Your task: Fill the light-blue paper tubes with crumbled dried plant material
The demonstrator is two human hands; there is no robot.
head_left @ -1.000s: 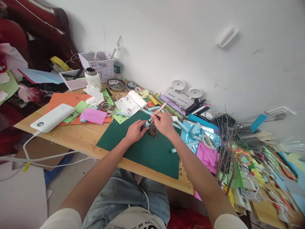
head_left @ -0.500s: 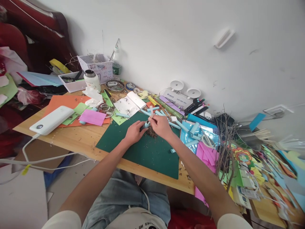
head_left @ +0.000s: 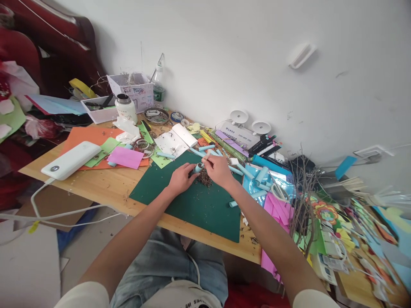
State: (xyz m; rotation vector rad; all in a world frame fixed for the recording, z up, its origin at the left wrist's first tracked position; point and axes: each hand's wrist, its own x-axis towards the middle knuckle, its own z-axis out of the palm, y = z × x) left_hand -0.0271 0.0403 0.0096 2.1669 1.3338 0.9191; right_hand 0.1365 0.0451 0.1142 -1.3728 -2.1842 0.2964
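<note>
Blue tube (head_left: 198,168) in curled left hand (head_left: 180,178); right hand (head_left: 218,170) near, pinched shut, contents unclear.

there were at least nine blue tubes (head_left: 165,155), one heap of dark bits (head_left: 204,178), one green mat (head_left: 213,216), one white power bank (head_left: 71,161), two open boxes (head_left: 144,99), one wide-mouthed jar (head_left: 126,110), one clear bottle (head_left: 158,90), one round tin (head_left: 156,116), two white discs (head_left: 239,116) and one wall socket (head_left: 373,152).

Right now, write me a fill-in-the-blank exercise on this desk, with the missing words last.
1. The left hand holds a short rolled paper tube coloured ____.
2. A pile of small brown bits lies on a flat mat coloured ____.
3. The rectangular white power bank lies on the person's ____ side.

Missing words: blue; green; left.
</note>
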